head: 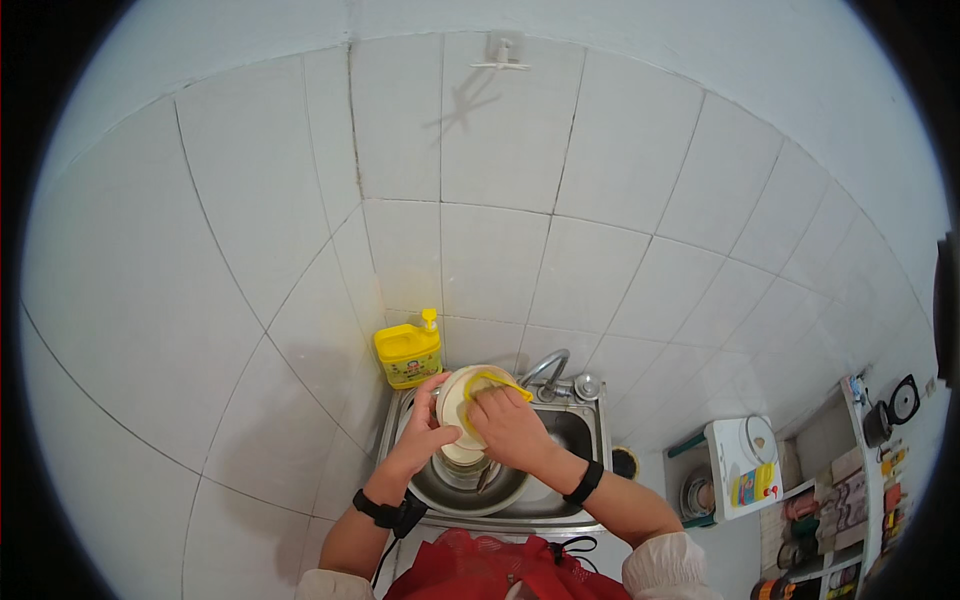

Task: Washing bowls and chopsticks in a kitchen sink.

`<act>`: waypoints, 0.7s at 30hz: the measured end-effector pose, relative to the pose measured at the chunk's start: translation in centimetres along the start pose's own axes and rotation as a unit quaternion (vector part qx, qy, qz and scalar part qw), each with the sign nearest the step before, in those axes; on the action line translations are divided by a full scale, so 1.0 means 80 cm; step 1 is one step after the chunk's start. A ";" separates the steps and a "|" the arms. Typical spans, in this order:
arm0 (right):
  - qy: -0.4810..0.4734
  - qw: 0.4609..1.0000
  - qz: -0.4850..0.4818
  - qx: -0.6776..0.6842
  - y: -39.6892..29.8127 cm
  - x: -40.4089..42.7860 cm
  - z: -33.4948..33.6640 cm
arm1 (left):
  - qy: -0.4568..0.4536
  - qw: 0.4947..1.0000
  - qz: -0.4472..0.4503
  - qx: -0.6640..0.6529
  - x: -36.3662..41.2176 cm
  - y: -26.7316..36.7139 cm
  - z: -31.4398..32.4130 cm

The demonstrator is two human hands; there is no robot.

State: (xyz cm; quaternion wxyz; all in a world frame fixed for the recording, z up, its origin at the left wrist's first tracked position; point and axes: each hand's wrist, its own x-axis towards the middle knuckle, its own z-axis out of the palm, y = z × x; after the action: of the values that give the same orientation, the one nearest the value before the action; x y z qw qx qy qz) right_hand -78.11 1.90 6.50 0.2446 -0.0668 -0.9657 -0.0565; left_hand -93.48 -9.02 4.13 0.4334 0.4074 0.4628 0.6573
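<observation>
A pale bowl or plate (452, 405) is tilted above the sink, gripped at its left rim by my left hand (420, 435). My right hand (506, 424) presses a yellow cloth (517, 388) against its inner face. Below them, a round metal basin (499, 501) sits in the left part of the stainless steel sink (596, 480). Inside the basin are another pale dish (460, 455), something that looks like glass, and slim utensils (486, 477) partly hidden by my hands.
A yellow pump jug (409, 352) stands at the sink's back left corner. The curved faucet (555, 367) rises behind the sink beside a metal drain strainer (587, 387). To the right are a white stand (724, 450) with a yellow bottle (754, 485) and a loaded shelf (855, 480).
</observation>
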 end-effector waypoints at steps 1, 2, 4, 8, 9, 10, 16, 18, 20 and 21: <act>-0.001 1.000 0.000 0.000 -0.001 0.004 -0.005 | 0.000 1.000 0.000 -0.001 0.000 0.003 0.003; 0.023 0.999 -0.010 0.045 -0.003 0.009 -0.011 | 0.017 0.999 -0.018 -0.026 -0.001 0.006 0.007; 0.048 0.995 -0.021 0.090 -0.003 0.011 -0.011 | 0.034 0.998 -0.035 -0.051 -0.001 0.007 0.008; -0.086 0.990 -0.052 0.104 0.006 -0.006 0.012 | 0.046 0.997 -0.026 -0.054 -0.002 0.001 -0.002; -0.144 0.989 -0.013 0.039 0.003 -0.002 0.006 | 0.028 0.998 -0.039 -0.028 -0.004 0.003 -0.004; -0.145 0.989 -0.014 0.040 0.000 0.003 -0.001 | 0.013 0.999 -0.016 -0.028 -0.002 0.004 0.001; -0.080 0.975 -0.061 0.198 0.001 0.000 0.001 | 0.013 0.998 -0.039 -0.037 -0.002 0.008 0.003; -0.097 0.986 -0.036 0.129 0.002 0.000 0.000 | 0.011 0.999 -0.032 -0.037 -0.002 0.005 0.001; -0.114 0.992 -0.013 0.060 -0.005 0.006 -0.010 | -0.001 1.000 -0.031 0.001 -0.004 0.002 -0.001; -0.054 0.995 -0.021 0.078 -0.008 0.011 -0.016 | -0.002 1.000 -0.031 0.001 -0.002 0.002 0.000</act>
State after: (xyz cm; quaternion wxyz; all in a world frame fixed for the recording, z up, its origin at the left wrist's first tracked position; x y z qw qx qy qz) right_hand -78.34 1.15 8.01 0.1956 -0.0303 -0.9800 0.0179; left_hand -93.49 -9.20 4.29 0.4539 0.3944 0.4752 0.6423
